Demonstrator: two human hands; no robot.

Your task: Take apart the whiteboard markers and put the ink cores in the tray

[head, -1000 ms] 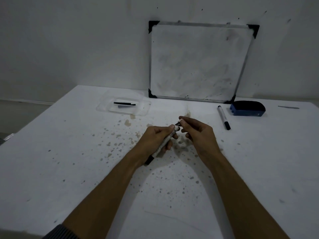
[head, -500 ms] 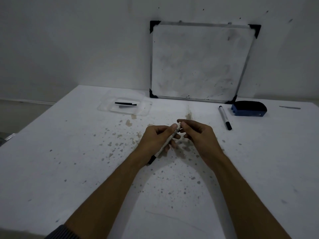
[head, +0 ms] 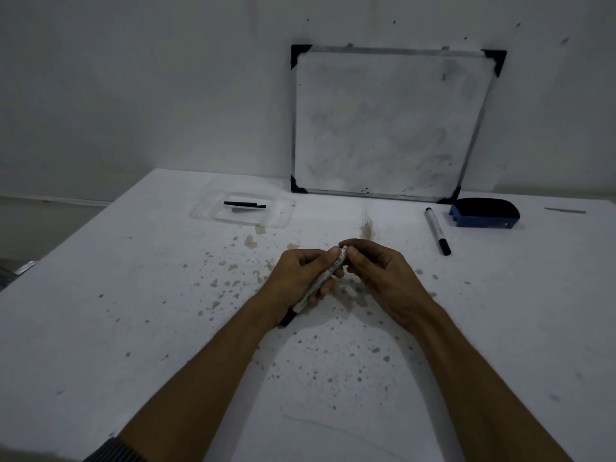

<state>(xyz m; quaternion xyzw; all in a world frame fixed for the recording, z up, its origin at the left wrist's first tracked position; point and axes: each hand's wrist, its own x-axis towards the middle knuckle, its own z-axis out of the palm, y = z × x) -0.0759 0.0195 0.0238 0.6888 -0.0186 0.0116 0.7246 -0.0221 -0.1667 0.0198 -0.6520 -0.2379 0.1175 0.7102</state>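
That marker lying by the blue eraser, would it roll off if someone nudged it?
Probably it would roll a bit: the marker looks like a slim round tube lying flat on the smooth table. It seems stiff and light, easy to lift. The eraser beside it might stop it on that side.

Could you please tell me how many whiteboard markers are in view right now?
2: one marker held in both hands, another marker lying on the table beside the eraser.

marker (head: 321, 281) held tilted, core (head: 244, 204) in tray (head: 286, 211)
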